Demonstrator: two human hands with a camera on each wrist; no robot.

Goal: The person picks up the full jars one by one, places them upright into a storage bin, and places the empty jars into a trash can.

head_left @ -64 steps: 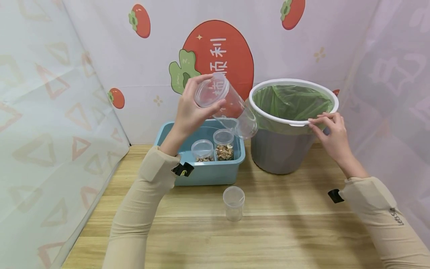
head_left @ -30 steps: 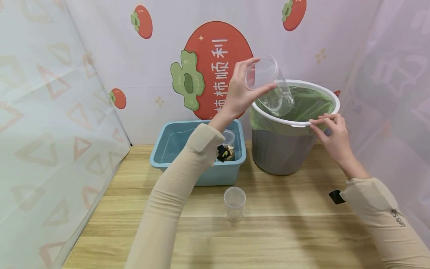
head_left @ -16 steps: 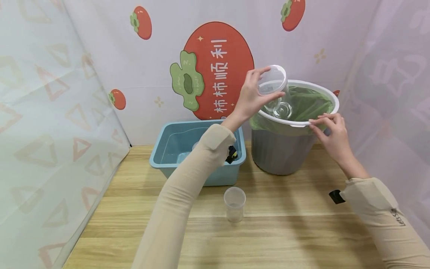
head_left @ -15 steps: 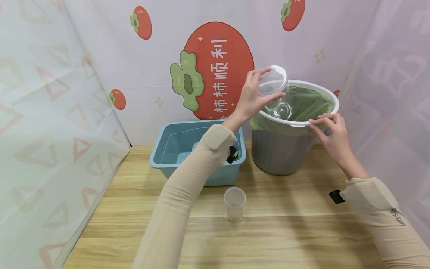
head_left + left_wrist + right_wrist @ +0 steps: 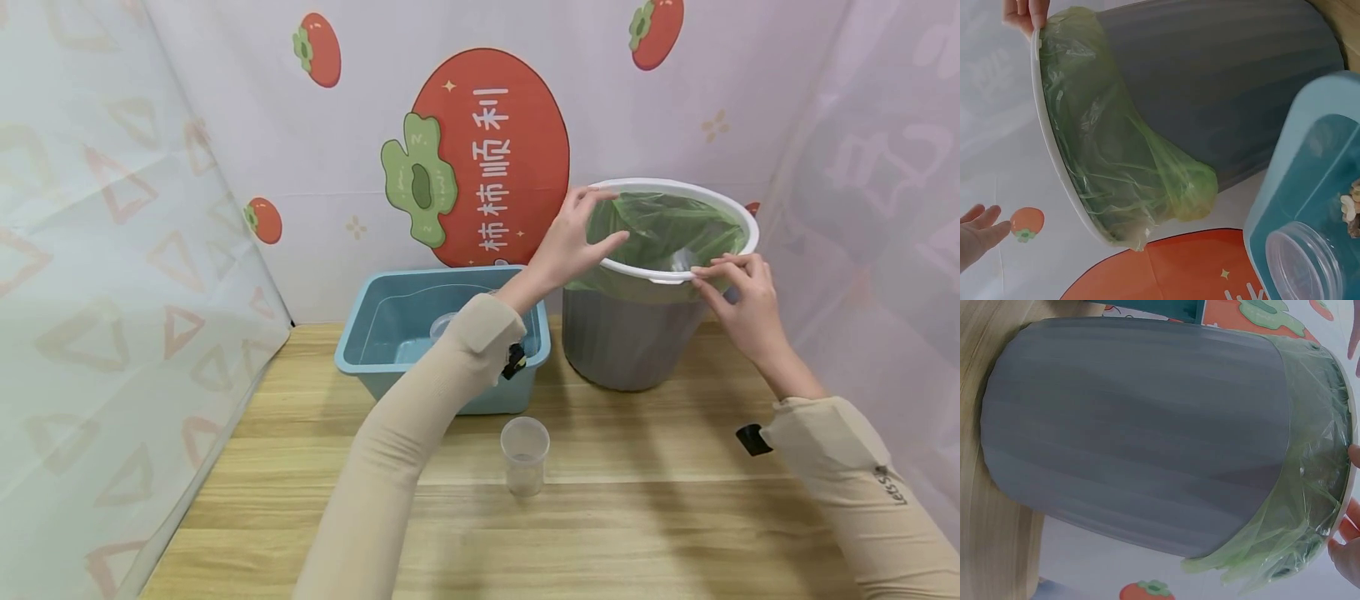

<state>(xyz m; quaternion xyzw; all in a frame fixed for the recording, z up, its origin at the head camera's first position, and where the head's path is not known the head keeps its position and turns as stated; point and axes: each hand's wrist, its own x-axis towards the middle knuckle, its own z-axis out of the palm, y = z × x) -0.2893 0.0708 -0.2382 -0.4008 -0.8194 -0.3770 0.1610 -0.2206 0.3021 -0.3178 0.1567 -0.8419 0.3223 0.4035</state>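
My left hand (image 5: 600, 221) hovers open over the left side of the grey bin's (image 5: 630, 333) white rim (image 5: 675, 185), fingers spread and holding nothing. Its fingertips (image 5: 982, 225) also show in the left wrist view, apart from the bin. A green bag (image 5: 660, 229) lines the bin, and a faint clear glint (image 5: 681, 260) sits inside it near the front rim. My right hand (image 5: 716, 271) pinches the front right of the rim, its fingers (image 5: 1349, 532) lying on either side of the edge.
A blue tub (image 5: 450, 392) stands left of the bin, holding lidded clear jars (image 5: 1304, 262) with nuts (image 5: 1350, 209). A small clear cup (image 5: 523, 454) stands open on the wooden table (image 5: 637, 517) in front. Printed fabric walls enclose the back and both sides.
The left hand carried a clear jar from above the tub to over the bin, tipped it and let go. The jar has left the hand. The right hand stayed on the rim.
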